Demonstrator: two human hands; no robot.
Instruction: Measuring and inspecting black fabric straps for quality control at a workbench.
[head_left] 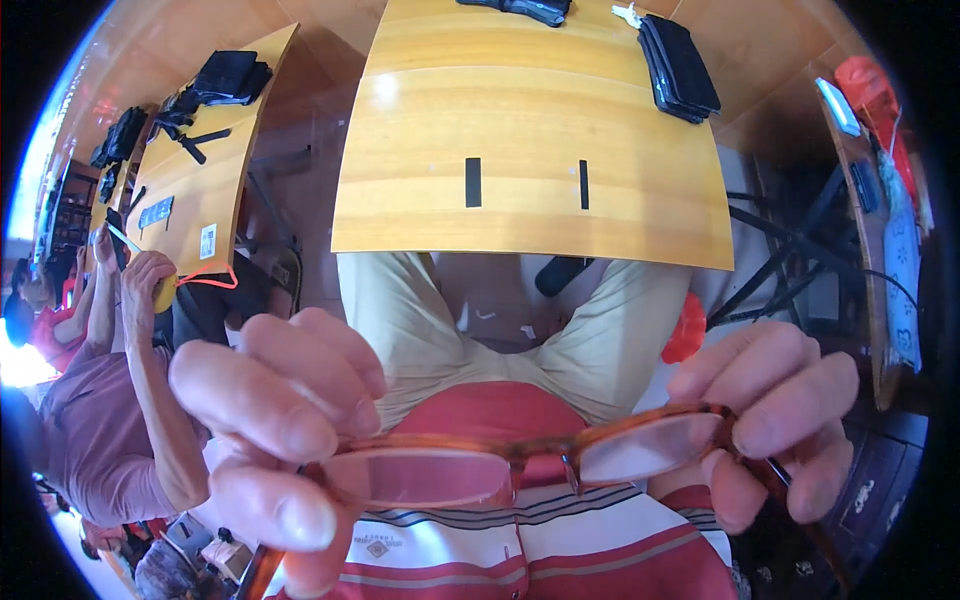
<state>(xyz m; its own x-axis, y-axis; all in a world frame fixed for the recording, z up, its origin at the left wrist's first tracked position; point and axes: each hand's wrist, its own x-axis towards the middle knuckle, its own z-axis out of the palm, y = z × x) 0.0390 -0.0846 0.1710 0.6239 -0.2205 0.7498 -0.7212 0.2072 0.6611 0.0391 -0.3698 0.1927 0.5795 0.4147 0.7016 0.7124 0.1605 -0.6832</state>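
- Left hand point(275, 425), right hand point(780, 430): each grasps one end of the glasses point(545, 448).
- One pair, between the hands: two clear lenses point(425, 478), glossy brown frame point(695, 410).
- Two flat black strips point(473, 182) lie on one wooden table point(530, 110).

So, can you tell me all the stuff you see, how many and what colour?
Glasses: one, brown, between both sets of fingers
Table: one, yellowish, ahead
Strips: two, black, on the table's near half
Stacks: two, dark, table's far edge and far right
Side table: one, yellowish, left
Dark pile: one, side table's far end
Co-worker: one nearest, mauve top, left
Strap: one, orange, by the co-worker's hand
White box: one, far right
Small clutter, lower left: too blurred to count
Trousers: one pair, beige, below the table
Left fingers: one set, bare, glasses' left end
Right fingers: one set, bare, glasses' right end
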